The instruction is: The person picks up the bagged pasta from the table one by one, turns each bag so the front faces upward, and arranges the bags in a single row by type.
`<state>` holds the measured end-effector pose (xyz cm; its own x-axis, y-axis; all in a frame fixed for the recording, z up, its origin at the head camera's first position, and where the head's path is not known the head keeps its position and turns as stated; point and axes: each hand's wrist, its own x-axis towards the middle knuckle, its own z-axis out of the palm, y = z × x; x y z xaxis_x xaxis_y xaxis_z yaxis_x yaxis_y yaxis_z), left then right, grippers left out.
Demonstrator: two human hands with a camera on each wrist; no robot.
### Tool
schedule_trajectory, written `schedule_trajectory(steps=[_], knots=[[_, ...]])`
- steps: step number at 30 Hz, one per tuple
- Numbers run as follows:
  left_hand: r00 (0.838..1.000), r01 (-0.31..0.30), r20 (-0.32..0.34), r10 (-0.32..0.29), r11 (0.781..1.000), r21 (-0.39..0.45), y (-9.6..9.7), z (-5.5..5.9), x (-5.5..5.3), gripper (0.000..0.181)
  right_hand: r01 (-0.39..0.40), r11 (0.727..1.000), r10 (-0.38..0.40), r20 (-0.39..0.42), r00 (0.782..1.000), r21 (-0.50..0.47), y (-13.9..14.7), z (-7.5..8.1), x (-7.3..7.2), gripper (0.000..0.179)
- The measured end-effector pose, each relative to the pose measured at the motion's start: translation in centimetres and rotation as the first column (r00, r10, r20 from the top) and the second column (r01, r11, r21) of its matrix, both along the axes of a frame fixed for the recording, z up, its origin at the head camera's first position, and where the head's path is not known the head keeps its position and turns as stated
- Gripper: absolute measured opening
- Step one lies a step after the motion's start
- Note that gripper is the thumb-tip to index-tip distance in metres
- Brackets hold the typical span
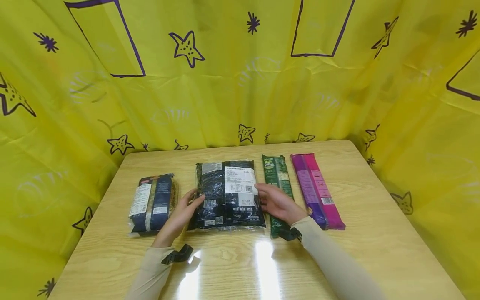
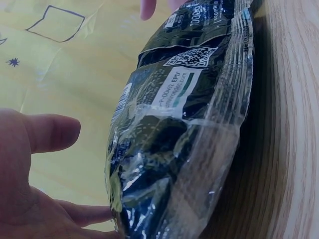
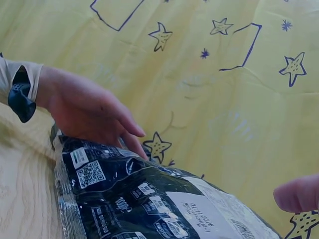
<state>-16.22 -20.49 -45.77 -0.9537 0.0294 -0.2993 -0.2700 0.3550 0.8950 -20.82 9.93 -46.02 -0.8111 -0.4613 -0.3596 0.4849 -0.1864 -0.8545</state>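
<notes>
A large dark plastic food bag [image 1: 213, 187], printed 1000g and bearing a white label, lies on the table between both hands. My left hand [image 1: 184, 210] is at its left edge; in the left wrist view the thumb [image 2: 55, 133] stands off the bag while straight fingers reach its side. At the right edge is my right hand [image 1: 279, 202], its fingers by the bag and partly hidden. In the right wrist view only its thumb [image 3: 299, 194] shows, apart from the bag. The green packet [image 1: 279, 171] lies partly under the right hand and wrist.
A smaller dark blue bag [image 1: 160, 191] with a white label lies left of the left hand. Farther right is a long purple and pink packet [image 1: 315, 183]. The wooden table [image 1: 382, 233] is bordered by a yellow curtain [image 1: 221, 96].
</notes>
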Motion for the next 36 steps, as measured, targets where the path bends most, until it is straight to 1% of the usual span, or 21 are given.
schedule_trajectory(steps=[1,3,5,8,10,11,16,22,25,29,31,34,36], knots=[[1.000,0.002,0.002,-0.002,1.000,0.000,0.01,-0.02,-0.02,0.077,0.016,1.000,-0.016,0.014,1.000,-0.003,-0.10,-0.11,-0.03,0.017],[1.000,0.004,0.002,-0.004,1.000,-0.005,0.02,-0.02,-0.03,0.077,0.028,1.000,-0.028,0.028,0.999,-0.010,-0.20,-0.31,-0.01,0.028],[1.000,0.004,0.001,-0.004,1.000,-0.005,0.05,-0.02,-0.05,0.076,0.042,0.999,-0.041,0.049,0.998,-0.021,-0.30,-0.52,-0.06,0.029],[1.000,0.002,0.000,-0.002,1.000,-0.007,0.10,0.01,-0.05,0.077,0.055,0.998,-0.052,0.070,0.996,-0.036,-0.37,-0.74,-0.11,0.023],[1.000,0.004,-0.004,-0.004,1.000,-0.007,0.12,0.03,-0.06,0.077,0.057,0.997,-0.052,0.083,0.995,-0.049,-0.43,-0.82,-0.18,0.012],[1.000,0.004,-0.005,-0.004,1.000,-0.005,0.12,0.02,-0.06,0.077,0.053,0.997,-0.048,0.086,0.995,-0.057,-0.43,-0.83,-0.19,0.012],[1.000,0.004,-0.009,-0.004,1.000,-0.007,0.07,0.02,0.02,0.076,0.032,0.996,-0.023,0.104,0.994,-0.086,-0.59,-0.77,-0.23,0.015],[1.000,0.010,-0.010,-0.010,1.000,-0.009,0.10,0.02,0.14,0.077,0.039,0.994,-0.025,0.128,0.991,-0.104,-0.72,-0.56,-0.14,0.020],[1.000,0.011,-0.005,-0.011,1.000,-0.010,0.11,0.00,0.23,0.078,0.045,0.988,-0.023,0.146,0.989,-0.149,-0.66,-0.37,0.01,0.028],[1.000,0.020,0.000,-0.020,1.000,-0.009,0.05,0.01,0.35,0.079,0.020,0.977,0.013,0.153,0.988,-0.212,-0.55,-0.08,0.11,0.051],[1.000,0.030,0.000,-0.030,0.999,-0.018,-0.01,0.07,0.43,0.080,-0.008,0.974,0.040,0.140,0.989,-0.225,-0.47,0.00,0.14,0.061],[0.999,0.048,0.000,-0.048,0.998,-0.043,0.01,0.22,0.61,0.084,-0.039,0.972,0.069,0.122,0.990,-0.231,-0.33,0.04,0.20,0.065],[0.998,0.059,-0.003,-0.059,0.996,-0.064,0.12,0.23,0.68,0.086,-0.041,0.974,0.069,0.118,0.991,-0.225,-0.25,-0.04,0.27,0.067]])
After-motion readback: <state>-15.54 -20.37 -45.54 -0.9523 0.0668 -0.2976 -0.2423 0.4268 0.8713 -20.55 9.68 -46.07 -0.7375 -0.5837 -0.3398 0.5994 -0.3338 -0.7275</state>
